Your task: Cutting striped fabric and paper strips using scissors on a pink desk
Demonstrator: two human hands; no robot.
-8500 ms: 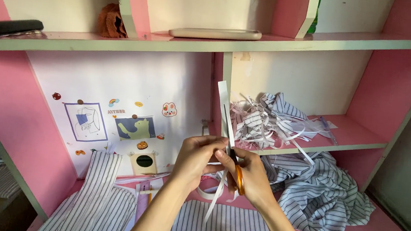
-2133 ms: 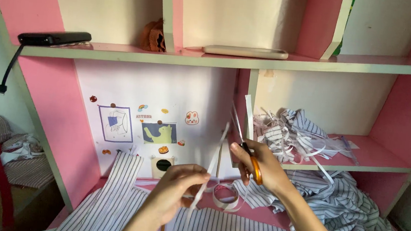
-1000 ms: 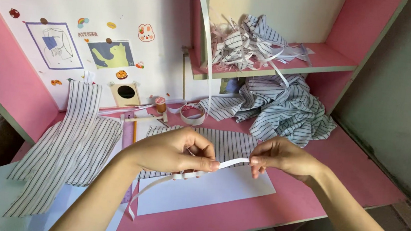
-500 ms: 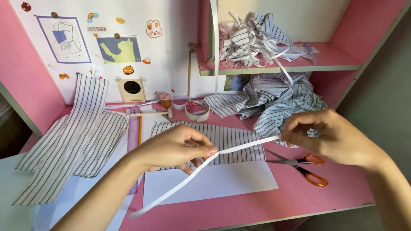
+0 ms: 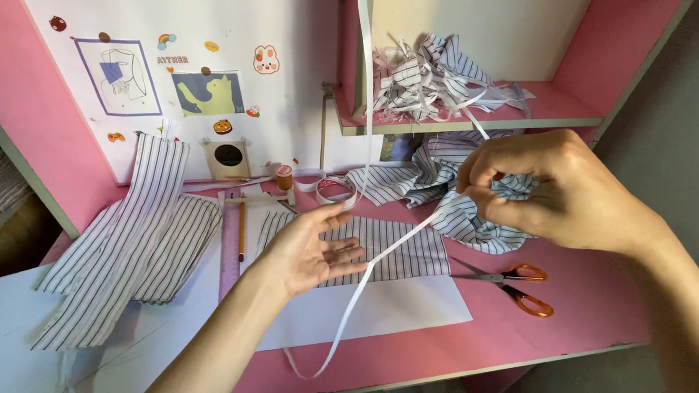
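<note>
White strip (image 5: 377, 262) runs from pinching right hand (image 5: 552, 193) down past the spread, empty left hand (image 5: 311, 252).

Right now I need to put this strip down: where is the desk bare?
Bare pink desk lies right of the white paper sheet, around the orange-handled scissors. Striped fabric pieces crowd the left; crumpled striped cloth crowds the back.

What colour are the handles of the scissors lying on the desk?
Orange, seen in the head view: the scissors lie on the pink desk.
</note>
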